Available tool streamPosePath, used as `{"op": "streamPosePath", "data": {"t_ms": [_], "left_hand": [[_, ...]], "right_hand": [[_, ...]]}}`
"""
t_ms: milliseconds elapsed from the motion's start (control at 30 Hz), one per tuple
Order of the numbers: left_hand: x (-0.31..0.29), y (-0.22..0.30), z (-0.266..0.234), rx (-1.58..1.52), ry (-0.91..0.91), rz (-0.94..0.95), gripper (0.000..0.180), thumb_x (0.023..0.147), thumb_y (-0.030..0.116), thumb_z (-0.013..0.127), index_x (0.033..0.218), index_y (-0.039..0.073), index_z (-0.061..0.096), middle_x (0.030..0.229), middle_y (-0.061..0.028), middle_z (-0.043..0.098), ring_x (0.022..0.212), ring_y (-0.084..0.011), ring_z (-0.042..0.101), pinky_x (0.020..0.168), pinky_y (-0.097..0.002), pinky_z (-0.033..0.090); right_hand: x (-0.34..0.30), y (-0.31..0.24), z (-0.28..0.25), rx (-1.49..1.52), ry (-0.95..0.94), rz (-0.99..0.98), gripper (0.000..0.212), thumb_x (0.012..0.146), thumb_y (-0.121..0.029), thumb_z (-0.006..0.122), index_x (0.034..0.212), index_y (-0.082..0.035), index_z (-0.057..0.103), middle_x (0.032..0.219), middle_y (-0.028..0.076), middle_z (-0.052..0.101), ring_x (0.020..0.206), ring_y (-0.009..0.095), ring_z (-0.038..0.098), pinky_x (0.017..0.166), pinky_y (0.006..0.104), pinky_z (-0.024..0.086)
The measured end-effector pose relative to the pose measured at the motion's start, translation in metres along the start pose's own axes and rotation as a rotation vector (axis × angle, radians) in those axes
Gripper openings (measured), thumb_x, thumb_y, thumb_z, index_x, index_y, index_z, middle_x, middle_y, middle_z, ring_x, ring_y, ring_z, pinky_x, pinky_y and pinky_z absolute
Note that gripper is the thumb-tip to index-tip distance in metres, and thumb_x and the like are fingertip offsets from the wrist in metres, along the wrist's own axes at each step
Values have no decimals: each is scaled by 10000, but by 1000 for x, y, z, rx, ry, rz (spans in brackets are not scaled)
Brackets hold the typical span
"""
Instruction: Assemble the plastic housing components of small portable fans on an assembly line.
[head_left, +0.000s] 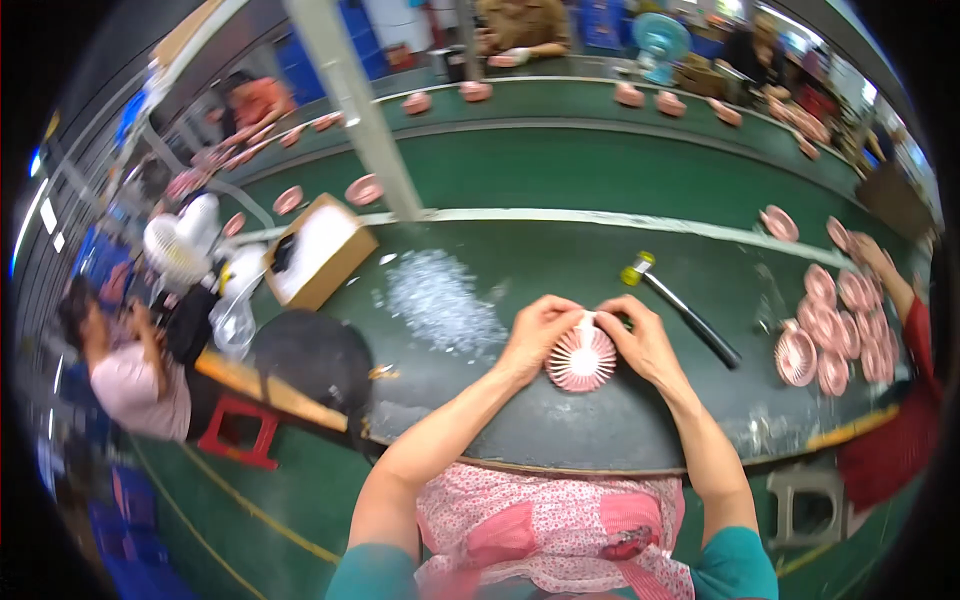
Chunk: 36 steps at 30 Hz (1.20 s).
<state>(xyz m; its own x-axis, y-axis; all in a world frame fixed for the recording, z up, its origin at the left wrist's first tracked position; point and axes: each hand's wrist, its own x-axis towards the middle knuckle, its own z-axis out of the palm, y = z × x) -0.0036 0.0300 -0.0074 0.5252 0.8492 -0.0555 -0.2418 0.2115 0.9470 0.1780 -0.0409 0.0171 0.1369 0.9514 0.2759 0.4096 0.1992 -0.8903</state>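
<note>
A round pink grille (581, 364) with radiating ribs lies on the dark green work table in front of me. My left hand (541, 336) pinches near its upper left edge, fingers bent inward. From the other side my right hand (636, 336) reaches the same upper edge, thumb and fingers drawn together. Between the fingertips shows a small whitish part (587, 319); its exact form is blurred. Just beyond my right hand lies a mallet (690, 308) with a yellow head and black handle. Left of my hands spreads a heap of small clear plastic pieces (440, 298).
Several pink grilles (822, 322) are piled at the right, where a co-worker's hand (872, 256) reaches in. A carton (330, 262) stands at the left, near a round black seat (310, 362). Pink parts ride a green conveyor (520, 165) beyond a pale rail (560, 217).
</note>
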Motion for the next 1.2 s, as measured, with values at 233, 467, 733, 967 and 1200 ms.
{"op": "streamPosePath", "data": {"t_ms": [233,467,733,967,1200], "left_hand": [[-1,8,1,151,117,262,297,981,160,628,1238,21,571,1183,-68,623,1089,-149,583,949,-293,469],[3,-5,-4,345,167,277,348,1041,268,535,1304,40,542,1270,-78,618,1114,-145,558,936,-281,440],[1,-5,-3,358,126,210,325,1036,218,549,1303,35,517,1264,-84,616,1159,-159,551,985,-308,427],[5,-8,1,531,96,325,246,1009,161,572,1221,36,582,1153,-87,679,1038,-149,627,873,-294,495],[-9,0,10,788,87,717,269,907,57,656,1175,64,631,1223,-116,606,1096,-267,591,887,-341,505]], "right_hand": [[19,14,0,196,65,39,178,931,-163,685,939,15,697,894,68,653,847,139,617,757,294,509],[26,26,-22,-130,350,-244,591,902,-227,697,1394,-5,457,1390,204,475,1292,364,483,1075,435,410],[-15,13,-118,-923,616,-120,368,760,-135,745,1080,-4,617,1127,192,603,1013,367,594,859,469,497],[-104,52,-203,-1265,425,633,296,830,-271,731,961,-16,658,927,198,700,861,370,706,744,466,555],[-111,-15,-148,-994,422,57,56,889,-68,661,908,-17,646,974,143,653,812,391,655,688,456,518]]}}
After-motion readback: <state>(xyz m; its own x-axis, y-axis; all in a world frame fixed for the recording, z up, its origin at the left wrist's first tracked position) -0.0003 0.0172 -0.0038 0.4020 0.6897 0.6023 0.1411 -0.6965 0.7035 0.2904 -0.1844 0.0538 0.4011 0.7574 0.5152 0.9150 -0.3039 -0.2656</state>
